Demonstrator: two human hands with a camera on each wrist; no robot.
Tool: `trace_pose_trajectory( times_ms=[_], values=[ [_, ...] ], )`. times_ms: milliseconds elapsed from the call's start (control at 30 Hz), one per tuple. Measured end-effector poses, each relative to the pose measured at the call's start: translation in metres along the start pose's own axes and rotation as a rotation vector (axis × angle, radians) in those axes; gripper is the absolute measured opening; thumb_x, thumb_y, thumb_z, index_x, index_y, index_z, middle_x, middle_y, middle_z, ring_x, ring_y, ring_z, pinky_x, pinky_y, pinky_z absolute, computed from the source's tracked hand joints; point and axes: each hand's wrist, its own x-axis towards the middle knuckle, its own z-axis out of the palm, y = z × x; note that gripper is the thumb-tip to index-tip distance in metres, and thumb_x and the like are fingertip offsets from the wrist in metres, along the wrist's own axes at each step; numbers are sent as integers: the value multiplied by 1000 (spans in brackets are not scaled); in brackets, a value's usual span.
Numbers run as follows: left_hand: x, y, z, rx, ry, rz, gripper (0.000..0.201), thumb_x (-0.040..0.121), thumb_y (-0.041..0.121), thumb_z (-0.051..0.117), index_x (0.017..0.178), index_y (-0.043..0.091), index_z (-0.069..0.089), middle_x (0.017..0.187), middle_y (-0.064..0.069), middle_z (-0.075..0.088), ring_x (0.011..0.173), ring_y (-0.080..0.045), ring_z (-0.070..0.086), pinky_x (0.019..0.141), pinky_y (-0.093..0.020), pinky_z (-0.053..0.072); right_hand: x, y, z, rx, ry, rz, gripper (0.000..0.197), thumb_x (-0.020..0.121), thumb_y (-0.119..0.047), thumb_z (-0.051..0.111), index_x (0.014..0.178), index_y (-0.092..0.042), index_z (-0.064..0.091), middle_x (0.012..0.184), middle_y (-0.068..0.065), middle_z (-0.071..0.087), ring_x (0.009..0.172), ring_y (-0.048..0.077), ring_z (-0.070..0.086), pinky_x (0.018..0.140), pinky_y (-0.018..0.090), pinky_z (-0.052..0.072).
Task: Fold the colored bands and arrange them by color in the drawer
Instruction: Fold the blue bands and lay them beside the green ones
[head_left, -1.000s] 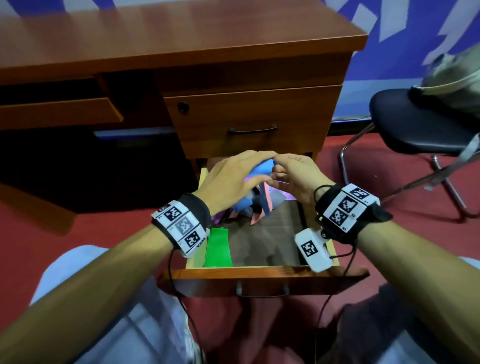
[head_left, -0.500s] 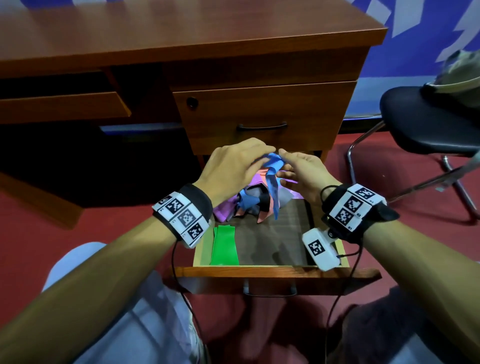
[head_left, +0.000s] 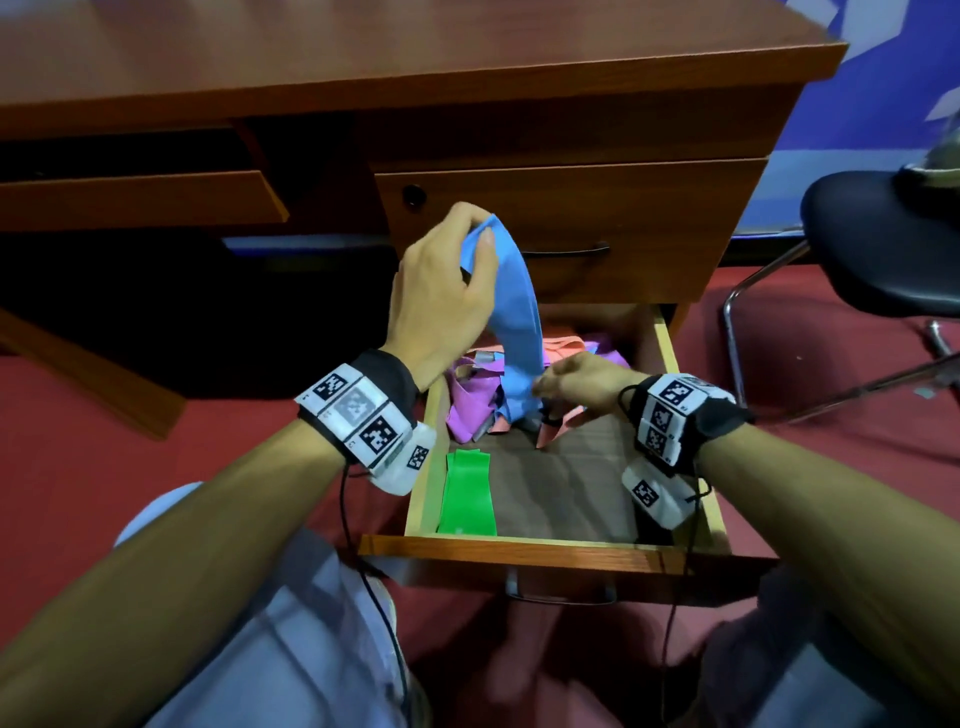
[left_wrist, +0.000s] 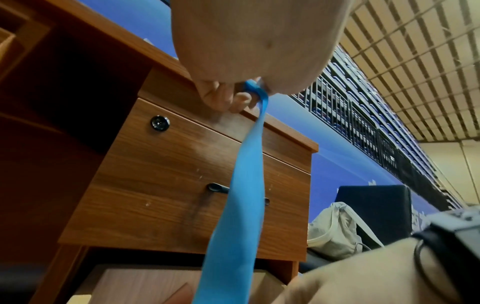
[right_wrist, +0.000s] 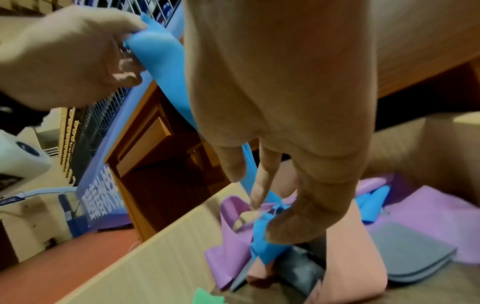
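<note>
A long blue band (head_left: 514, 306) hangs stretched between my two hands above the open drawer (head_left: 524, 551). My left hand (head_left: 447, 291) pinches its top end high up, in front of the closed upper drawer; the left wrist view shows the blue band (left_wrist: 241, 195) running down from those fingers. My right hand (head_left: 576, 384) holds the band's lower end just over a tangled pile of purple (head_left: 470, 405), pink and grey bands at the drawer's back. The right wrist view shows the blue band (right_wrist: 262, 242) pinched above the purple band (right_wrist: 228, 251). A folded green band (head_left: 467, 493) lies at the drawer's front left.
The wooden desk (head_left: 395, 62) stands behind, with a closed drawer and its handle (head_left: 566, 253) right behind the raised band. A black chair (head_left: 883, 244) stands at the right. The drawer's wooden floor (head_left: 561, 483) shows between the green band and my right wrist.
My left hand has risen with the blue band's top end, and my right hand has dropped toward the pile, so the band went from bunched between both hands to stretched out long.
</note>
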Motion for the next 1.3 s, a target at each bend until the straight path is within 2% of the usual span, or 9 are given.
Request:
trace_pose_trajectory(
  times_ms=[67,200,400,633,767,900,1000,1133,1300],
  values=[
    [2,-5,-1,-28,56,-48,17,101,20,48,103,11,61,81,6,57,72,-11,54,66,-27,41,10,5,12,-28,-57,52,10,97,-23,57,98,-17,65,80,8,71,86,33,75,60,25,53],
    [3,-14,-2,-46,74,-127,16,102,18,47,102,10,61,77,5,56,65,-11,51,58,-21,35,22,11,28,92,-63,125,15,96,-16,61,109,-11,66,92,8,64,75,25,67,80,39,57],
    [5,-28,1,-10,47,-204,15,102,21,47,103,14,61,79,7,57,66,-8,54,56,-20,37,32,19,32,276,75,117,22,86,2,64,107,11,65,82,21,61,56,25,56,58,36,50],
    [3,-23,4,18,6,-210,14,103,23,46,102,18,59,71,12,52,59,-8,53,50,-16,33,32,20,34,585,-5,127,8,92,1,62,93,-4,68,92,11,68,77,21,65,74,31,58],
    [0,-22,5,32,-11,-212,15,103,23,46,104,18,60,78,7,59,66,-11,58,54,-21,41,33,13,33,736,44,68,9,89,8,60,87,3,66,91,18,68,80,25,68,67,26,61],
    [1,-26,5,31,-28,-246,14,103,23,46,103,20,60,82,3,62,70,-12,58,57,-25,42,26,2,15,796,148,-19,8,86,8,66,84,1,70,82,11,70,71,15,67,58,20,57],
    [3,-29,6,28,-22,-255,14,103,22,47,103,19,61,85,3,63,71,-8,58,55,-15,39,16,-14,-8,831,201,-121,8,82,2,69,81,-6,71,70,8,61,62,15,57,52,21,47],
    [2,-27,9,15,-27,-247,14,102,22,47,101,17,61,83,1,64,72,-14,61,61,-33,48,-4,-25,-34,857,211,-210,14,76,-3,64,66,-13,62,61,4,45,53,14,42,51,22,35],
    [2,-24,15,13,-29,-247,14,102,22,47,101,18,61,77,8,59,69,-13,60,60,-34,49,-23,-17,-55,1003,222,-243,19,70,-6,44,62,-21,37,51,-5,28,43,10,24,42,21,25]
  ],
)
